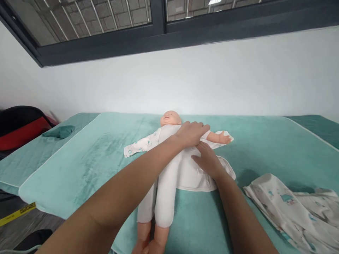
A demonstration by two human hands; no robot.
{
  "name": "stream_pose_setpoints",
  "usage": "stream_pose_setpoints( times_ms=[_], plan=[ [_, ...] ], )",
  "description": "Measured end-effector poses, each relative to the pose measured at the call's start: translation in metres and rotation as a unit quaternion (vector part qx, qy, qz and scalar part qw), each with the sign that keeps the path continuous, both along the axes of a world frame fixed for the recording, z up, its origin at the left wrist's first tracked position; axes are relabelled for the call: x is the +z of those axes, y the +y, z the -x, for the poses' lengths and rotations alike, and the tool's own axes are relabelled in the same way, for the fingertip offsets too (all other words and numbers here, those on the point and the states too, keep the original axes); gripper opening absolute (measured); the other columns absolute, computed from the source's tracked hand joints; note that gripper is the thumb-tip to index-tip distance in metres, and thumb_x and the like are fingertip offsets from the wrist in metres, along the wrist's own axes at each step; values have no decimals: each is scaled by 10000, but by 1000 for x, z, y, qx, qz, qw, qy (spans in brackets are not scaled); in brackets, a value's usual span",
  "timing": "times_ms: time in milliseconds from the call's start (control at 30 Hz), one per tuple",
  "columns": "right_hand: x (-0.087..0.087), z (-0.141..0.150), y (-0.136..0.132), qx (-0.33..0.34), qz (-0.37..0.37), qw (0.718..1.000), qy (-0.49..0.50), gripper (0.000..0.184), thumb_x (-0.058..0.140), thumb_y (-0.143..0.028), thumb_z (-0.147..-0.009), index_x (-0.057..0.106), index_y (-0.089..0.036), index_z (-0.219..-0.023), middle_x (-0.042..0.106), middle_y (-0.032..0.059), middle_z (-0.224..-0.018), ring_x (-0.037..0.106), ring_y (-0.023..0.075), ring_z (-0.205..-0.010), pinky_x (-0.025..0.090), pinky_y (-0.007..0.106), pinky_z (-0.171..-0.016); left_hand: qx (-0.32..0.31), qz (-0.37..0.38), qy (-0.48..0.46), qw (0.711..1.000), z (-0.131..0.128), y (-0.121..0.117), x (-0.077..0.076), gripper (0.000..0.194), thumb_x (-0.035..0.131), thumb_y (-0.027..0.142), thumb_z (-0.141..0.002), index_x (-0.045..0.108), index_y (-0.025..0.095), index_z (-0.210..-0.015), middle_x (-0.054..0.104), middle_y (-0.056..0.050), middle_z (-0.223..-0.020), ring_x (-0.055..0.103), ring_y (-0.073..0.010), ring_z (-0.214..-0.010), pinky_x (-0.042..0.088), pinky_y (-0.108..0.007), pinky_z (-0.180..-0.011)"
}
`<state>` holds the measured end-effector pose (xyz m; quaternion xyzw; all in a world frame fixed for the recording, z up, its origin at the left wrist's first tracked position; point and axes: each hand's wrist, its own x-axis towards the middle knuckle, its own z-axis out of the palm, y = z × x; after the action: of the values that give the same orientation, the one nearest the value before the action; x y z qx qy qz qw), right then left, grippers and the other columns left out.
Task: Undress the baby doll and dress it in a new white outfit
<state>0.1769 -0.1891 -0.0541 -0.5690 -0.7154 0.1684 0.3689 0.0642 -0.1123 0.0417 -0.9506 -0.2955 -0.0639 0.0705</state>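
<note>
A baby doll [166, 197] lies on its back, its head toward the wall and its bare feet toward me. A printed white baby shirt [198, 181] is spread beneath it. One sleeve [144, 144] covers the doll's arm on the left; the other arm [219, 137] lies bare over the second sleeve. My left hand [192, 134] reaches across the chest, fingers curled over the right-side shoulder, thumb hidden. Just below it, my right hand [209, 160] rests on the shirt by the doll's side, thumb spread from the fingers. Its fingertips are partly covered by my left hand.
Printed white cloth [296, 208] lies crumpled at the right. Under everything is a teal padded mat [87, 169]. A white wall [172, 81] and a dark-framed window [159, 31] stand behind. A black and red object [23, 130] is at the far left.
</note>
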Motion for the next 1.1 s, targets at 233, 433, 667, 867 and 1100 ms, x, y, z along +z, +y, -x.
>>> stream_pose_setpoints(
  times_ms=[233,433,667,867,1100],
  plan=[
    [-1,-21,0,-236,87,963,-95,297,513,-271,-828,680,-201,-1063,693,118,-1053,612,263,-969,419,326,-740,-27,-102,70,992,28,5,15,284,454,4,-795,541,185,-996,626,-71,-931,577,-212,-841,312,-327,-641],
    [18,-29,-2,-266,56,954,127,332,492,-457,-849,620,-183,-711,659,67,-720,538,186,-687,352,283,-599,-58,-133,180,973,40,5,24,291,546,21,-759,581,184,-997,649,-90,-930,588,-242,-848,314,-346,-665],
    [34,-29,-13,-118,72,843,520,327,628,-535,-787,622,-234,-914,674,10,-726,647,218,-694,482,311,-581,63,-85,171,980,15,-5,8,212,524,80,-840,633,128,-1015,668,-159,-1011,574,-316,-1008,332,-426,-838],
    [38,-29,-16,41,89,842,530,416,680,-485,-772,607,-244,-1103,718,14,-880,689,212,-773,533,327,-659,131,-11,66,989,-9,-2,-13,277,524,156,-864,577,79,-1125,632,-199,-1095,567,-315,-1050,324,-441,-918],
    [38,-21,-20,142,116,820,543,589,797,-326,-684,596,-276,-1236,665,55,-1203,647,236,-1025,521,313,-762,121,97,-17,988,-14,9,-19,416,585,385,-806,559,158,-1154,644,-118,-1141,562,-293,-1074,416,-421,-892]
  ],
)
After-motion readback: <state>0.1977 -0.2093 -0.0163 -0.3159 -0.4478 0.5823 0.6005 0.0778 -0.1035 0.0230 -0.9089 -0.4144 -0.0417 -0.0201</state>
